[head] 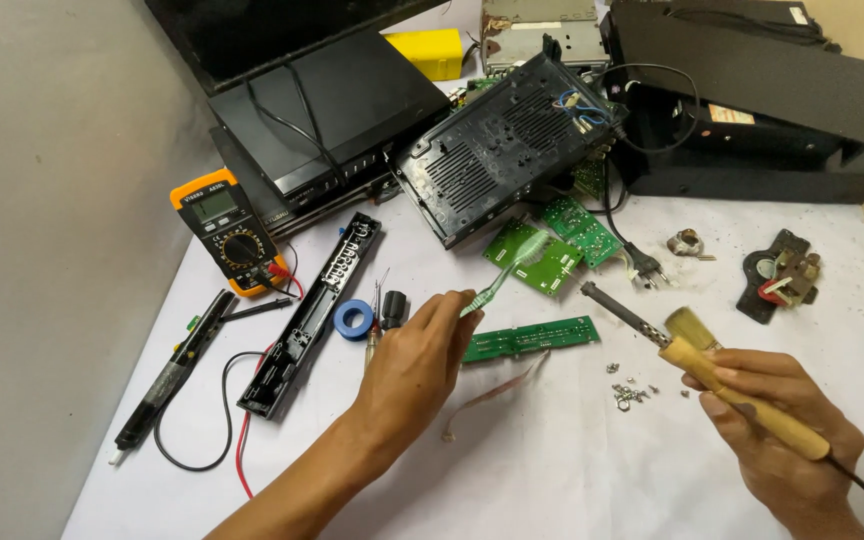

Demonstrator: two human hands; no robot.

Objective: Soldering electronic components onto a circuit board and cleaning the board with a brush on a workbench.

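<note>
**Brushing a board, iron held ready**

Head view: the left hand pinches a pale green plastic toothbrush, bristles on a square green circuit board. The right hand clasps a wooden-handled soldering iron. Likely a cleaning step; soldering next needs a steady tip. White-covered counter, grey wall behind.

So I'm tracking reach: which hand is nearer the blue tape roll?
Left. The left hand sits just right of the blue tape roll; the right hand is far right.
</note>
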